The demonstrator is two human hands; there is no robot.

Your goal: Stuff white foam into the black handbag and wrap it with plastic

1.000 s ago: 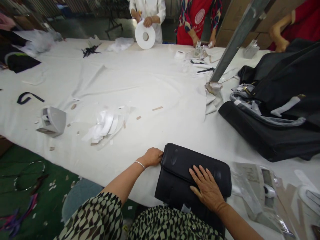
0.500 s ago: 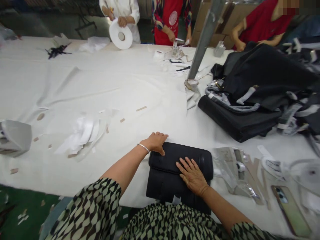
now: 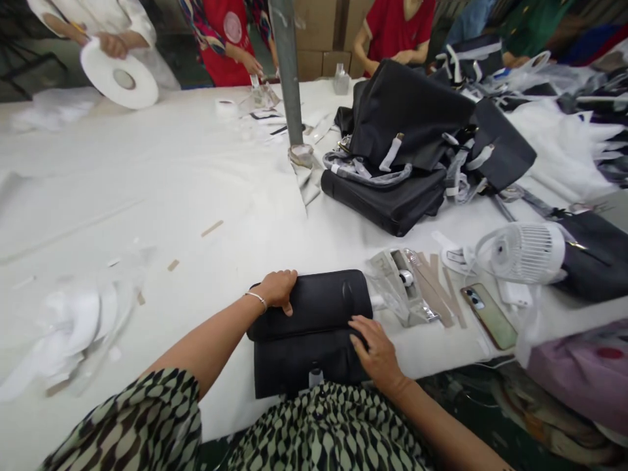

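Observation:
A black bag [image 3: 314, 363] lies on the white-covered table close in front of me, its padded flap [image 3: 321, 302] folded over the upper half. My left hand [image 3: 277, 290] grips the bag's upper left corner, thumb on the flap and fingers towards the far edge. At the right side, my right hand [image 3: 375, 350] has its fingers curled at the flap's lower right edge, the thumb tucked below them. A small tab in clear wrap [image 3: 316, 376] shows at the bag's near edge.
Wrapped black bags [image 3: 392, 176] are piled beyond, right of a metal post [image 3: 287, 72]. To my right are a tape dispenser [image 3: 405, 281], a phone [image 3: 490, 317] and a white fan [image 3: 524, 252]. Paper strips [image 3: 83, 320] lie left. Co-workers stand across the table.
My view has swung to the right. My right hand has gone from lying flat on the flap to curling at its lower right edge. My left hand stays at the upper left corner.

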